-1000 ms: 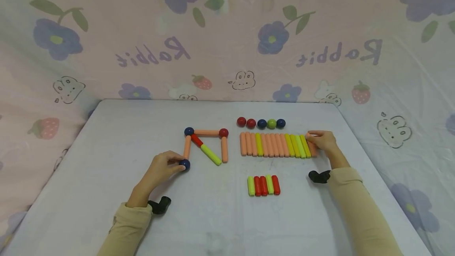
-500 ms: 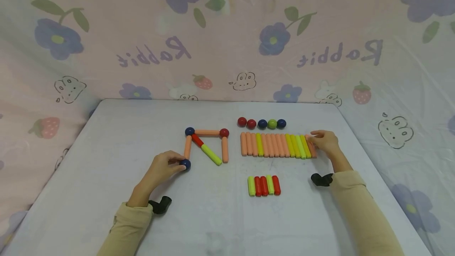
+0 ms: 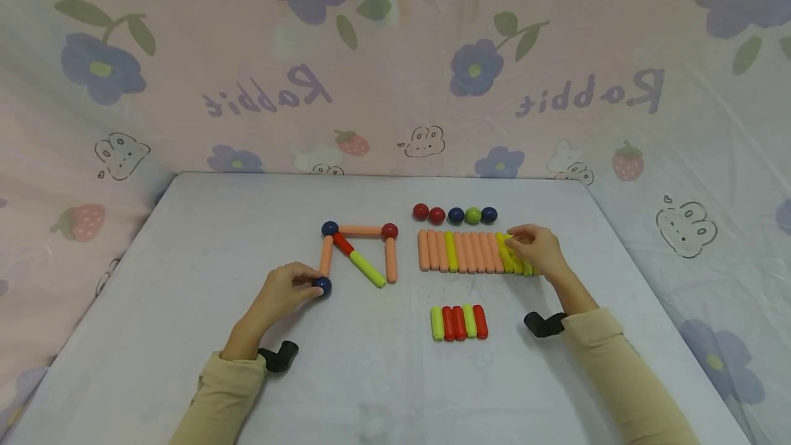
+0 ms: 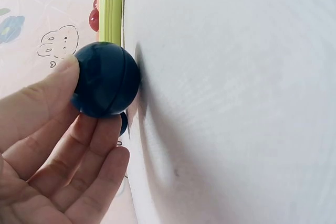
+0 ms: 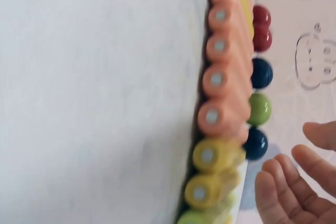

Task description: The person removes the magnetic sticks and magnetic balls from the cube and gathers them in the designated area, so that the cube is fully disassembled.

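Note:
My left hand [image 3: 288, 296] pinches a dark blue ball [image 4: 106, 80] between thumb and fingers, at the near end of an upright orange stick [image 3: 326, 257]. That stick runs up to another blue ball [image 3: 330, 229], joined by a further orange stick [image 3: 361, 231] to a red ball [image 3: 389, 231]. A red and light-green diagonal [image 3: 367, 269] slants down from the blue corner. My right hand [image 3: 536, 251] hovers over the yellow sticks [image 5: 207, 155] at the right part of a long row, hiding the row's end. Its fingers [image 5: 266, 195] are loosely bent, with nothing between them.
Behind the stick row stands a line of balls [image 3: 456, 215] in red, blue and green. Several short red and light-green sticks [image 3: 459, 323] lie nearer on the white table [image 3: 371, 390]. A printed curtain [image 3: 383, 88] rises at the table's back edge.
My right hand has moved left from the orange sticks at the row's right end to over the yellow ones. The left hand keeps its hold on the blue ball.

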{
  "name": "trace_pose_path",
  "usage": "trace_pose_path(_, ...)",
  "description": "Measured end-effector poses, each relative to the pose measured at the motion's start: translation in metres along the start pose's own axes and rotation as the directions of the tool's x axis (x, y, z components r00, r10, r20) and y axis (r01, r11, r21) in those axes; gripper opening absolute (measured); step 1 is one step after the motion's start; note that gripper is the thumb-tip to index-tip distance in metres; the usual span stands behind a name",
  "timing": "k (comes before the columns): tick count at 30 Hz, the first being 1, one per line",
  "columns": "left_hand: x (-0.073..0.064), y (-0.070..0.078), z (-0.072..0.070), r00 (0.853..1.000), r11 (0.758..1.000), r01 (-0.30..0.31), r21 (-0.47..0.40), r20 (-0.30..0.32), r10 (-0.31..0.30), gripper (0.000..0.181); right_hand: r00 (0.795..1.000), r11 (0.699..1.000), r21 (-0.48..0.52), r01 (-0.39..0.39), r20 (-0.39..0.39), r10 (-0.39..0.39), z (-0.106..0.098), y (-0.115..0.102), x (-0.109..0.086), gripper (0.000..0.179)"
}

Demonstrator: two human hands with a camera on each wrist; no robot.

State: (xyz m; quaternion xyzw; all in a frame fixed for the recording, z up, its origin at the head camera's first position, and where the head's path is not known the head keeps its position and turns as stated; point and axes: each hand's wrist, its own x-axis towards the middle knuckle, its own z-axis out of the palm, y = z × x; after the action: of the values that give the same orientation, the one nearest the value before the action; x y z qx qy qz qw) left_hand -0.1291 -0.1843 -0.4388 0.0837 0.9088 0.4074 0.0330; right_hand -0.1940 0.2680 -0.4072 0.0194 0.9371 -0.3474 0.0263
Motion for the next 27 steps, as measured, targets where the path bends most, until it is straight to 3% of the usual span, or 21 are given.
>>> trace_pose_path(6, 0.000, -0.001, 0.000, 1.000, 1.000, -0.015, 0.003, -0.004, 0.015, 0.024, 0.996, 0.996, 0.033, 0.086, 0.012, -0.087, 0.019, -0.021, -0.005, 0.032)
trace_pose_path(11, 0.000, -0.001, 0.000, 1.000, 1.000, -0.019, -0.001, -0.010, 0.019, 0.024, 0.989, 0.987, 0.108, 0.119, 0.070, -0.127, 0.034, -0.042, -0.009, 0.034)
trace_pose_path(19, 0.001, -0.001, 0.000, 1.000, 1.000, -0.013, 0.001, -0.008, 0.013, 0.024, 0.975, 0.972, 0.201, 0.120, 0.162, -0.154, 0.062, -0.068, -0.009, 0.037)
trace_pose_path(27, 0.001, -0.002, 0.001, 1.000, 1.000, -0.009, 0.015, -0.009, 0.009, 0.025, 0.978, 0.952, 0.303, 0.034, 0.184, -0.094, 0.096, -0.101, -0.005, 0.038)
